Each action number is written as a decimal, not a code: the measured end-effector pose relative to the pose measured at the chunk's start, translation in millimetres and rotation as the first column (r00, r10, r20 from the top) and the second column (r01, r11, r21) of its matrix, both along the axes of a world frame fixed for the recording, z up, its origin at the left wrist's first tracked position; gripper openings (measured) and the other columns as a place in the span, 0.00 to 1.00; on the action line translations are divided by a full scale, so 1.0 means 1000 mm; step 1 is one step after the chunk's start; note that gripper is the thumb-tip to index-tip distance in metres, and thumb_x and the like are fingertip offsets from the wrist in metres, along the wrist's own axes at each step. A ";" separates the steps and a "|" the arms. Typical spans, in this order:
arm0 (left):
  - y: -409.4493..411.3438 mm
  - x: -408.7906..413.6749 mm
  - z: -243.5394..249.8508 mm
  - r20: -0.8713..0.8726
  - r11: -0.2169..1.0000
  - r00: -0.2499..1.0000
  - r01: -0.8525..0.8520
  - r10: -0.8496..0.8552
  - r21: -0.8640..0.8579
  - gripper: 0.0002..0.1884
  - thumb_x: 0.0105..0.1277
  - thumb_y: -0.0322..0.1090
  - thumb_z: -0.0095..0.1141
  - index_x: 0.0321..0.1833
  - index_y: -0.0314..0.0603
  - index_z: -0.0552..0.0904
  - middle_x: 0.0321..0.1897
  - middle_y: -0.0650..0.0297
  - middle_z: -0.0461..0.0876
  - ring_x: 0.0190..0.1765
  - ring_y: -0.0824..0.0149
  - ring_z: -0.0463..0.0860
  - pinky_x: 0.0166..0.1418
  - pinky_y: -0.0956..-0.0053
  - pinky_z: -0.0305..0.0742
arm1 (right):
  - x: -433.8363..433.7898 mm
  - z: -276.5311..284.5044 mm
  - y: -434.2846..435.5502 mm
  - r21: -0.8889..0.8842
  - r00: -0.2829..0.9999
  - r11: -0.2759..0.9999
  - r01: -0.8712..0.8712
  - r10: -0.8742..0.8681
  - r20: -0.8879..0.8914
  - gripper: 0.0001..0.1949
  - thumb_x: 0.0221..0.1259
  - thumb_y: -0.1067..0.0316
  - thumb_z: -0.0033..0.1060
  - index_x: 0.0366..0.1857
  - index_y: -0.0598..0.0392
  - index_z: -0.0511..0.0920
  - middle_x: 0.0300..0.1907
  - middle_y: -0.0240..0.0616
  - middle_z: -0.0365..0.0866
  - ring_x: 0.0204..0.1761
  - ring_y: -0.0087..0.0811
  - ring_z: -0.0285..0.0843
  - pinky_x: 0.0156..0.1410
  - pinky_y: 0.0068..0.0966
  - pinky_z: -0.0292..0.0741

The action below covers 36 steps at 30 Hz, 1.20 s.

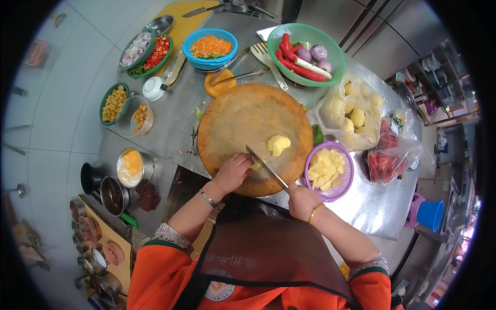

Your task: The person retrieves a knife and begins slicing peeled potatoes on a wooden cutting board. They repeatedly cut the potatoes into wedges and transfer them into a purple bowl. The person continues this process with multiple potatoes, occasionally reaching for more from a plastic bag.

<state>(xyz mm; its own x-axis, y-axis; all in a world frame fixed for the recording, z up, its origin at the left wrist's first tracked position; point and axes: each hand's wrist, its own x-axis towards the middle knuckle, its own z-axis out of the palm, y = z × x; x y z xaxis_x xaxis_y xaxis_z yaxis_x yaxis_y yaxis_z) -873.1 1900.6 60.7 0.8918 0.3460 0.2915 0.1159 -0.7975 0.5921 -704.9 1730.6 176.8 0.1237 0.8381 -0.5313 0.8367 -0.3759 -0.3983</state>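
Note:
On the round wooden chopping board [252, 116], my left hand [233, 171] presses a peeled potato piece [255, 166] with curled fingers. Most of that piece is hidden by the fingers and the blade. My right hand [304, 199] grips the handle of a kitchen knife [271, 171], whose blade stands edge-down close beside the left fingertips. Cut potato pieces [279, 145] lie in a small heap on the board, right of the blade. A purple plastic basket [350, 175] at the board's right edge holds potato slices [326, 170].
Right of the board lie a plastic bag of peeled potatoes [354, 116] and a bag of red peppers [389, 157]. Behind it stand a green colander [339, 46] and a blue basket [211, 64] of shredded carrot. Metal tongs [248, 73] rest near the rim. Metal pots [147, 167] stand left.

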 end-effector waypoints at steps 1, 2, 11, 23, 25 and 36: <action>-0.001 -0.001 -0.003 0.002 1.000 1.000 -0.016 0.016 0.001 0.14 0.50 0.26 0.61 0.41 0.37 0.77 0.43 0.57 0.75 0.50 0.53 0.74 0.54 0.65 0.73 | -0.001 -0.004 -0.001 0.009 1.000 1.000 -0.001 0.001 -0.012 0.10 0.51 0.75 0.50 0.37 0.63 0.67 0.30 0.56 0.80 0.34 0.54 0.80 0.40 0.43 0.76; -0.001 -0.004 -0.006 0.004 0.999 0.999 -0.032 0.032 0.003 0.14 0.50 0.26 0.61 0.40 0.37 0.77 0.43 0.57 0.76 0.50 0.53 0.74 0.54 0.65 0.73 | -0.002 -0.013 -0.002 0.018 1.000 1.000 -0.003 0.003 -0.024 0.10 0.51 0.75 0.51 0.37 0.63 0.67 0.30 0.56 0.80 0.34 0.54 0.80 0.40 0.43 0.76; -0.006 -0.004 -0.006 0.077 0.997 0.996 -0.055 0.050 0.062 0.12 0.50 0.26 0.62 0.38 0.37 0.76 0.41 0.56 0.76 0.47 0.54 0.75 0.51 0.65 0.73 | -0.002 -0.023 -0.010 0.079 0.999 0.997 -0.013 0.016 -0.029 0.11 0.51 0.73 0.53 0.37 0.63 0.67 0.27 0.55 0.79 0.33 0.53 0.80 0.38 0.44 0.76; -0.002 -0.003 0.000 0.104 0.996 0.994 -0.047 0.039 0.074 0.10 0.52 0.26 0.60 0.36 0.36 0.75 0.39 0.55 0.75 0.44 0.53 0.76 0.48 0.65 0.75 | -0.005 -0.031 0.003 0.011 1.000 1.000 -0.023 0.023 -0.013 0.10 0.51 0.73 0.53 0.36 0.64 0.67 0.25 0.55 0.79 0.31 0.54 0.80 0.37 0.44 0.76; -0.004 -0.010 0.000 0.061 0.998 0.997 -0.057 0.055 0.036 0.09 0.52 0.26 0.60 0.35 0.36 0.76 0.39 0.55 0.75 0.44 0.53 0.76 0.48 0.65 0.75 | -0.004 -0.015 -0.001 0.043 0.999 0.999 -0.032 0.033 -0.025 0.10 0.51 0.73 0.52 0.36 0.63 0.67 0.25 0.55 0.79 0.31 0.54 0.80 0.37 0.44 0.76; -0.010 -0.013 -0.003 0.112 0.991 0.989 -0.108 0.099 0.079 0.08 0.52 0.25 0.59 0.36 0.36 0.76 0.39 0.56 0.76 0.45 0.54 0.76 0.47 0.66 0.75 | -0.006 -0.014 -0.006 0.101 0.998 0.994 -0.031 0.036 -0.048 0.10 0.50 0.74 0.52 0.36 0.63 0.67 0.26 0.55 0.79 0.31 0.53 0.80 0.36 0.44 0.76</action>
<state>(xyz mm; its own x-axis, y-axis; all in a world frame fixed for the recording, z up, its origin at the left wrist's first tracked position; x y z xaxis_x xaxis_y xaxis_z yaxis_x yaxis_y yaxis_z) -886.6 1891.0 57.6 0.8146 0.4045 0.4158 0.1395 -0.8323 0.5365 -711.1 1725.0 162.4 0.0700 0.8908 -0.4490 0.8267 -0.3037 -0.4737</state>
